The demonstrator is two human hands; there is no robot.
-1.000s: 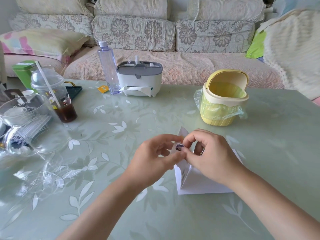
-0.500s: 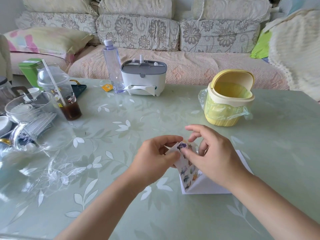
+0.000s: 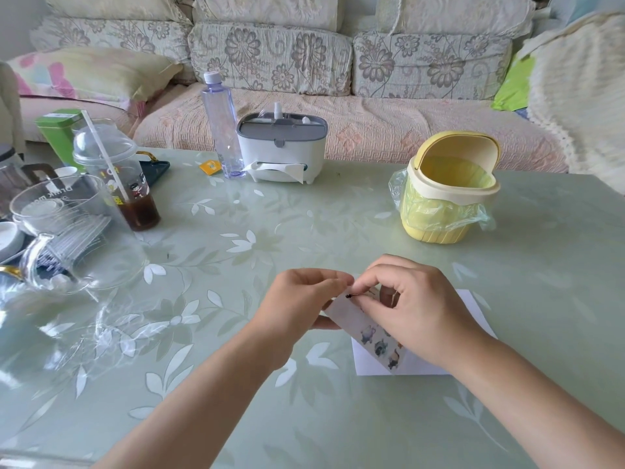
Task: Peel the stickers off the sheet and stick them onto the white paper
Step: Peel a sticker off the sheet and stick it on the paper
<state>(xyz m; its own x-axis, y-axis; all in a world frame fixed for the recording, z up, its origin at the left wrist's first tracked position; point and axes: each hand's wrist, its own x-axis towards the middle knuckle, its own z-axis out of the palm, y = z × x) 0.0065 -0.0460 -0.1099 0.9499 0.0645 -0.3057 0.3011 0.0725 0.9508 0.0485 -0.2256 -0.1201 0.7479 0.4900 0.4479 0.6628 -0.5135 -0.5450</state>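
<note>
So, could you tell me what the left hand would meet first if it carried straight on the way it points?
Probably the right hand: the left hand points rightward, holding the sticker sheet, and the right hand's fingertips pinch at the sheet's top edge just beside it.

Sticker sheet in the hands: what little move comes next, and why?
Probably pull the right hand slowly away, peeling the dark sticker it pinches at the top edge of the sticker sheet, which the left hand holds over the white paper.
</note>
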